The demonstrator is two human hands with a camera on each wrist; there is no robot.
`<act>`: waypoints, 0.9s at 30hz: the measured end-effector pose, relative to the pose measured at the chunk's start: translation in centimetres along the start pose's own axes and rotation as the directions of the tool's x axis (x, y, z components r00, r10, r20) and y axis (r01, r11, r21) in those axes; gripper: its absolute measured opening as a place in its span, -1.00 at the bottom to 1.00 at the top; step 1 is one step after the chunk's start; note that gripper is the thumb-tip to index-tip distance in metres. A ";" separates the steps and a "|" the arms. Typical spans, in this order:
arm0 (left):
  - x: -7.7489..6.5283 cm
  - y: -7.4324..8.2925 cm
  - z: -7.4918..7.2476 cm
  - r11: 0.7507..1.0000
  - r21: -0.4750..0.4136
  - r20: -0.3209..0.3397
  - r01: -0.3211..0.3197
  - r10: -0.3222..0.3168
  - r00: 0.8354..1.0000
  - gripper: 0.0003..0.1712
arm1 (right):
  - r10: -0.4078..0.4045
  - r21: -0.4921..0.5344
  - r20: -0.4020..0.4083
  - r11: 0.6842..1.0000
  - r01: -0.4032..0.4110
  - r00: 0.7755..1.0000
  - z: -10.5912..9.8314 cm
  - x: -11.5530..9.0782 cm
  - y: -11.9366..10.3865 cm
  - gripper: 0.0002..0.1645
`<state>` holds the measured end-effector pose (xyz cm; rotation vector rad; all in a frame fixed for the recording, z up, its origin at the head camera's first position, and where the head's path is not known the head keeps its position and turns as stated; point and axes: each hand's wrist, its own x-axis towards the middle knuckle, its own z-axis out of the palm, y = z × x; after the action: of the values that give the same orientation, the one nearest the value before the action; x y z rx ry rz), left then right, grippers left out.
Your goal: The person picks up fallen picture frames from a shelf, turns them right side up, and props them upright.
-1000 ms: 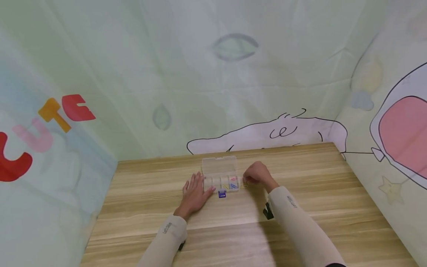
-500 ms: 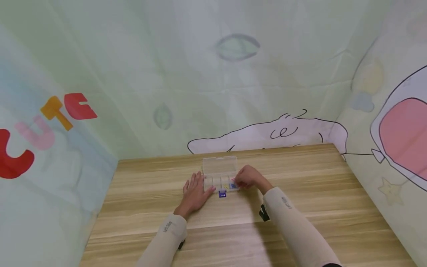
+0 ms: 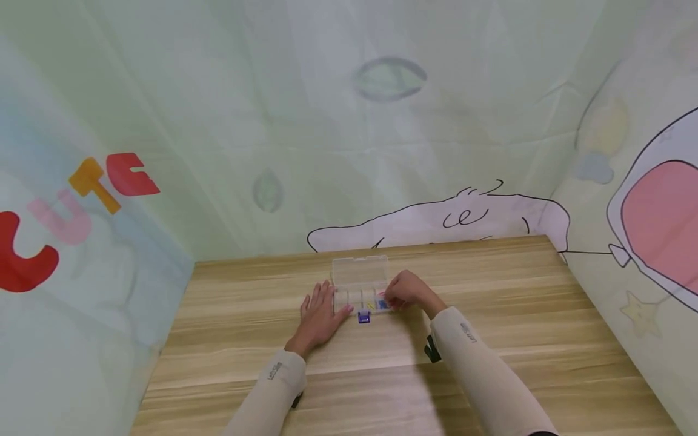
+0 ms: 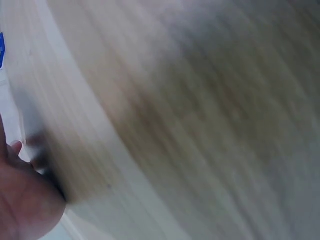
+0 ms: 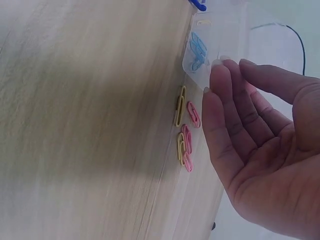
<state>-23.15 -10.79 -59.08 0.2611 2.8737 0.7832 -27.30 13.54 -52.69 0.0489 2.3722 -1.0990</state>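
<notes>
A clear plastic compartment box (image 3: 354,297) lies on the table with its lid (image 3: 360,271) raised at the back. Flat beside its left end rests my left hand (image 3: 317,318), fingers spread and thumb along the front edge. Over the right-end compartment is my right hand (image 3: 406,290), fingertips bent together; whether they pinch anything is hidden. Blue paper clips (image 5: 198,47) lie in that compartment, and a yellow paper clip (image 3: 371,306) in the one beside it. Outside the box, pink paper clips (image 5: 193,115) and yellow paper clips (image 5: 180,106) lie near my right hand.
A blue-purple tag or latch (image 3: 363,317) sits at the box's front edge. The wood-grain table (image 3: 354,387) extends toward me and to both sides. Printed cloth walls (image 3: 272,139) stand behind it and at its sides.
My right hand has moved left from the loose clips beside the box to above its right-end compartment, and has stayed there since half a second ago. My left hand has not moved.
</notes>
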 end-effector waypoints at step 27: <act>0.2 -0.1 0.0 1.000 -0.022 -0.008 0.002 -0.002 1.000 -0.12 | 0.252 0.004 -0.258 0.966 -0.260 0.933 -2.4 -0.3 3.6 -0.63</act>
<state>-23.36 -10.82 -59.20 0.2531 2.8705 0.8170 -27.23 17.76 -53.80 0.5051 2.5166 -0.9786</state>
